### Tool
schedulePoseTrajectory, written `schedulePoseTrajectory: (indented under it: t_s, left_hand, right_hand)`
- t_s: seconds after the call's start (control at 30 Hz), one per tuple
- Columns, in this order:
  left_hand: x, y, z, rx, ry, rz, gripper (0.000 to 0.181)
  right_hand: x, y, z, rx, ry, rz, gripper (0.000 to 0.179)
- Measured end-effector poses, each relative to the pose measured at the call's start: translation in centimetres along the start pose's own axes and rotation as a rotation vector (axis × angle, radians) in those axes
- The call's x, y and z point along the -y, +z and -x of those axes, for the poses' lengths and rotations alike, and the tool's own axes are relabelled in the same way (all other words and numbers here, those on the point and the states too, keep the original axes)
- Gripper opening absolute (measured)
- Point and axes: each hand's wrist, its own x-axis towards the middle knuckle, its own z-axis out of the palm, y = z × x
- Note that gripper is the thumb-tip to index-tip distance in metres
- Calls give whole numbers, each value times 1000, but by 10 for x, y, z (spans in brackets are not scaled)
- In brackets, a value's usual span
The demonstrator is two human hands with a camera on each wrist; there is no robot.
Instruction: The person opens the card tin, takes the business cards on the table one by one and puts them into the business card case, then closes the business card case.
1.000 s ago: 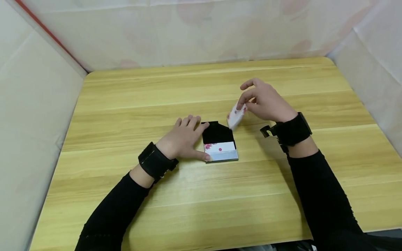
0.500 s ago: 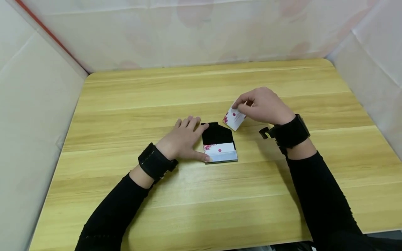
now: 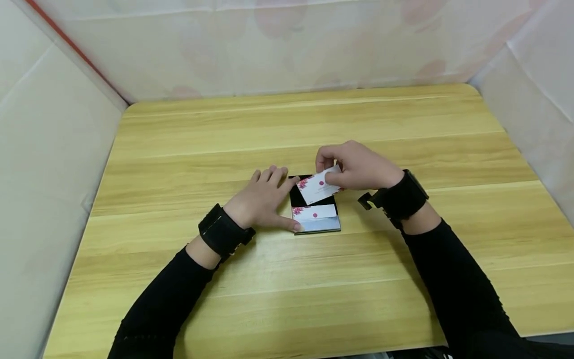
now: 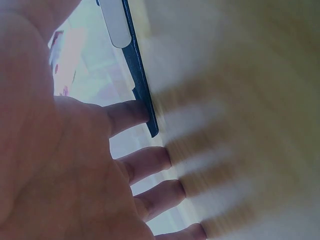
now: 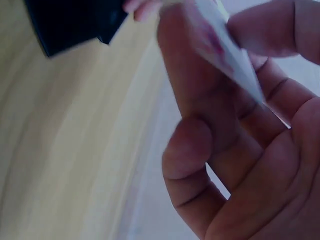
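On the table lies an opened card case [image 3: 323, 224], black inside its raised flap, with a silvery pocket at the near end. A white business card [image 3: 305, 214] with pink flowers and a red dot pokes out of that pocket. My left hand [image 3: 260, 203] holds the case down at its left side, index fingertip at the flap's corner and thumb on the near corner, fingers spread. My right hand [image 3: 365, 167] pinches a matching business card [image 3: 315, 189] between thumb and fingers, tilted over the black flap. The right wrist view shows this card [image 5: 235, 55] edge-on.
The case sits near the middle of a wood-patterned table [image 3: 269, 289]. A pale cloth wall [image 3: 287, 50] rises behind the table, with more pale panels at left and right. Black straps [image 3: 224, 232] wrap both wrists.
My right hand has brought the pinched card left and toward me, from beyond the case's right corner to over the black flap. The card's printed face has turned into view. My left hand stays put.
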Motion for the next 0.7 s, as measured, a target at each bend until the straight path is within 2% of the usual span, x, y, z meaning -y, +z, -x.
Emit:
schedulePoseTrajectory:
  t_s: [0.2,0.43,0.57,0.7]
  left_hand:
    - [0,-1,0,-1,-5,6,116]
    - [1,1,1,-1,-2,2,116]
    - [1,0,1,-11,2,-8,115]
    - [2,0,1,-9,3,-7,116]
  right_hand:
    - [1,12,-5,87,-26,26,11]
    - [0,22,-9,172,-16,98,12]
    - [2,24,-11,216,8,107,12]
    - [3,29,-13,296,44,95,12]
